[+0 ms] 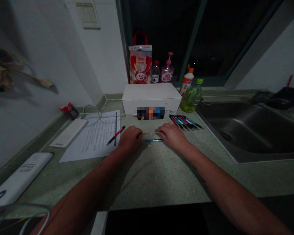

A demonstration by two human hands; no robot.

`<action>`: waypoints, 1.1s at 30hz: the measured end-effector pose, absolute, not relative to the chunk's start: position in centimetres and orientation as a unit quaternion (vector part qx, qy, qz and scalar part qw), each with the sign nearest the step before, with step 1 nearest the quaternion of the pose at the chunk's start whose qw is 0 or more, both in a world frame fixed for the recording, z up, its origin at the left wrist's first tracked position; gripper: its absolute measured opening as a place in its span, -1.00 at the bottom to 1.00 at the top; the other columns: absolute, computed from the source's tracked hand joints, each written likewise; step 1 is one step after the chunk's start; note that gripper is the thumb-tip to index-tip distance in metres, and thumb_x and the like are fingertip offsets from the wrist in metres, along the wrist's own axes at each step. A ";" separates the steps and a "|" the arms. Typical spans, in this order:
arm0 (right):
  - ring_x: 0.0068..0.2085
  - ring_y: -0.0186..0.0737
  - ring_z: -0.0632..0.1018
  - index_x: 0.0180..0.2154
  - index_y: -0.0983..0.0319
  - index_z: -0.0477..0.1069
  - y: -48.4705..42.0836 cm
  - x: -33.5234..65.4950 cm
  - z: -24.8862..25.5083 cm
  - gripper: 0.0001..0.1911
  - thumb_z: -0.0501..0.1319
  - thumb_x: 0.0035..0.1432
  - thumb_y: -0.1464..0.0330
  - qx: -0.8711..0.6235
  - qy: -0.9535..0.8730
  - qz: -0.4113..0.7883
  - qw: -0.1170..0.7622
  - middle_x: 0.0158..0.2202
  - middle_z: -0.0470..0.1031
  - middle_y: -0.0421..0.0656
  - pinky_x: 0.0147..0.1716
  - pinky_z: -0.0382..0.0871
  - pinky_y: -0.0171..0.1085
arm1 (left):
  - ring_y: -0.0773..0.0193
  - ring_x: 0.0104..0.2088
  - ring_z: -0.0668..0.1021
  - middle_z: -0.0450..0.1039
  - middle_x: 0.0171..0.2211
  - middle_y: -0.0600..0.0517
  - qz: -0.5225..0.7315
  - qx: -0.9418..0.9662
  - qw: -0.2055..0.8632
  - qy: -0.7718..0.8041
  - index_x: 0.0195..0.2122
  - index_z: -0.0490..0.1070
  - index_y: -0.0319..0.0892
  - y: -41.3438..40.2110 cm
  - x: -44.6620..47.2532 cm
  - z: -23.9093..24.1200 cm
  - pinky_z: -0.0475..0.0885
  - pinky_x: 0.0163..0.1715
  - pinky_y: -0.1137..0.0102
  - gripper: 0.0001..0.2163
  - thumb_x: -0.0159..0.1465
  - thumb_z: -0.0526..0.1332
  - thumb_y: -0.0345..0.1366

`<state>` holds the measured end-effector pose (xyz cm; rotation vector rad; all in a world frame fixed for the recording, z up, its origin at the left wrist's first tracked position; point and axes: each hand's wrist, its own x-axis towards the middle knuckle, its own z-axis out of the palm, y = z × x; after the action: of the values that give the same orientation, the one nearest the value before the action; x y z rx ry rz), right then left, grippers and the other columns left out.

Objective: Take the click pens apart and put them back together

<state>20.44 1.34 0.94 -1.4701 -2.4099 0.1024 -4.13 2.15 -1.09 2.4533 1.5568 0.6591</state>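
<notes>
My left hand (130, 138) and my right hand (172, 135) are both closed, pinching opposite ends of a thin, pale pen refill (150, 133) just above the counter. A dark bit shows at my left fingertips; whether it belongs to the refill I cannot tell. Below the refill lies a blue pen barrel (154, 140), close to my right fingers. Nearer to me is a tiny white piece (150, 145). Left of my left hand, a red and black pen (116, 135) rests on a printed sheet (93, 140). Several pens (186, 122) lie side by side beyond my right hand.
A white box (150, 93) stands at the back, with a phone (150, 113) leaning on it. Bottles and a green jug (192, 98) are behind and beside it. A steel sink (254, 130) is at right. White devices (70, 133) and cables lie at left.
</notes>
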 end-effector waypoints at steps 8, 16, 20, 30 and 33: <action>-0.02 -0.04 0.56 -0.09 0.18 0.67 1.5 19.2 0.3 -0.81 0.25 0.43 0.37 -0.501 -0.857 0.047 0.109 -0.12 0.64 -0.04 -0.03 0.32 -0.14 | 0.02 -0.08 0.56 0.60 -0.18 -0.09 0.205 0.812 0.096 0.539 -0.19 0.60 -0.11 2.3 -3.7 -1.5 0.45 0.00 0.13 -0.88 0.33 0.26 -0.33; 0.05 -0.03 0.54 0.14 0.19 0.54 1.2 19.0 0.2 -0.69 0.28 0.41 0.33 -0.434 -0.870 0.066 0.224 0.02 0.59 0.01 0.06 0.36 -0.10 | 0.08 -0.25 0.66 0.64 -0.27 -0.01 0.357 0.708 0.271 0.546 -0.09 0.52 -0.06 1.7 -3.5 -1.1 0.54 -0.19 0.18 -0.78 0.23 0.36 -0.28; -0.01 -0.07 0.54 0.02 0.17 0.57 0.8 18.7 0.7 -0.80 0.25 0.41 0.41 -0.391 -0.885 0.087 0.238 -0.05 0.61 -0.04 0.02 0.37 -0.12 | 0.11 -0.25 0.68 0.66 -0.31 0.03 0.392 0.688 0.385 0.474 -0.18 0.50 -0.08 1.0 -2.5 -1.0 0.56 -0.19 0.22 -0.80 0.16 0.38 -0.28; -0.03 -0.12 0.56 0.03 0.16 0.53 0.4 18.7 1.0 -0.81 0.24 0.42 0.37 -0.381 -0.882 0.123 0.248 -0.04 0.59 -0.07 -0.02 0.36 -0.19 | 0.13 -0.30 0.69 0.65 -0.39 0.06 0.408 0.654 0.447 0.455 -0.19 0.46 -0.11 1.0 -2.6 -0.7 0.58 -0.19 0.20 -0.75 0.13 0.41 -0.28; -0.04 -0.14 0.55 -0.02 0.16 0.55 0.3 18.7 1.0 -0.83 0.22 0.43 0.40 -0.377 -0.888 0.120 0.235 -0.06 0.59 -0.08 -0.05 0.35 -0.21 | 0.15 -0.31 0.69 0.65 -0.40 0.09 0.395 0.657 0.457 0.452 -0.12 0.45 -0.11 0.9 -2.5 -0.7 0.58 -0.19 0.22 -0.71 0.14 0.41 -0.29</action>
<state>18.68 0.31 0.99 -1.0332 -2.4362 0.3281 -2.47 0.86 -0.74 1.6191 1.1150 0.9729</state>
